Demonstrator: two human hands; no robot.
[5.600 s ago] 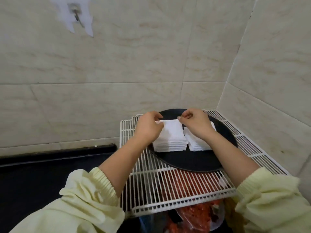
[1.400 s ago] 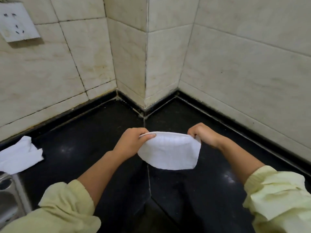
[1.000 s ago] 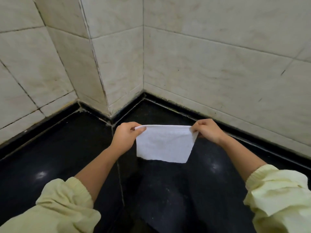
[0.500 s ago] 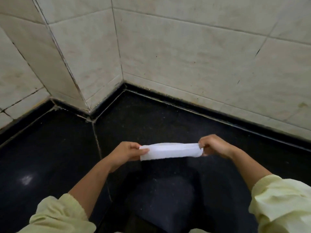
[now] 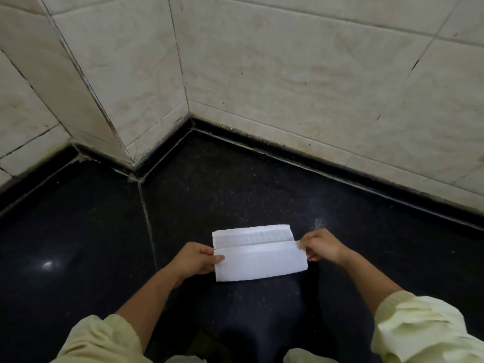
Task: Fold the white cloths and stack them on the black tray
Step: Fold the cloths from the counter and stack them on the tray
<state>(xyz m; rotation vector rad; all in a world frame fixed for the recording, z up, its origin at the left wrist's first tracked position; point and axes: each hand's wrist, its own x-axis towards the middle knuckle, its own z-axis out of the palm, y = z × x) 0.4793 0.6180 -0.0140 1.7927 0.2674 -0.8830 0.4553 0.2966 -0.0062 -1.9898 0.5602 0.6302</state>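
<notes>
White cloth (image 5: 258, 254), a moment ago stretched in the air, now lies flat on the dark counter (image 5: 104, 231), near half folded over the far half. Left hand (image 5: 195, 262) pinches its left edge, right hand (image 5: 320, 244) its right edge. Fold underway; tray out of view.

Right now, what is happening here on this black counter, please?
A person in pale yellow sleeves is folding a white cloth on the black counter, in the corner of the tiled wall. The left hand pinches the cloth's left end and the right hand pinches its right end. The near half is folded over, and a strip of the lower layer shows beyond it. The black tray is not in view.
</notes>
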